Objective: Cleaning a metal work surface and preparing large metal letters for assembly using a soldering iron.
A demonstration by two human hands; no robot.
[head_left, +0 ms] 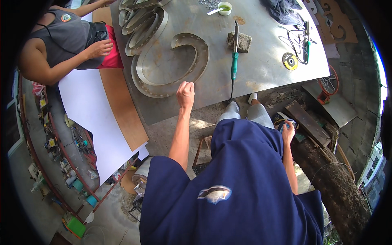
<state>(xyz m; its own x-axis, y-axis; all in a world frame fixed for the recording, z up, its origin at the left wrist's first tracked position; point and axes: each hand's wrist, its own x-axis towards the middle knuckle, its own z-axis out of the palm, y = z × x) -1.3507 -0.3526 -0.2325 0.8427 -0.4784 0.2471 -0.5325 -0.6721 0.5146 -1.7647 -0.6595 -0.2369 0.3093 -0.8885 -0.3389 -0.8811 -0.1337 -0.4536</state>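
Note:
My left hand [185, 94] is closed, knuckles up, at the near rim of a curved sheet-metal letter [198, 72] that stands on edge. Whether its fingers pinch the rim or something small is hidden. Low on the right, beside my leg, my right hand [288, 133] is closed round something dark with a bit of blue, too small to name. In front of me a soldering iron with a green handle [234, 65] rests its tip end on a rough stone block [244, 43]. Its cord drops over the table's near edge.
More bent metal letters [151, 26] stand at the far left of the metal table [261, 69]. A small cup of green liquid [224, 9], a yellow-black grinding disc [290, 61] and a second green-handled tool [307, 52] lie farther off. Another person [67, 41] is at the left.

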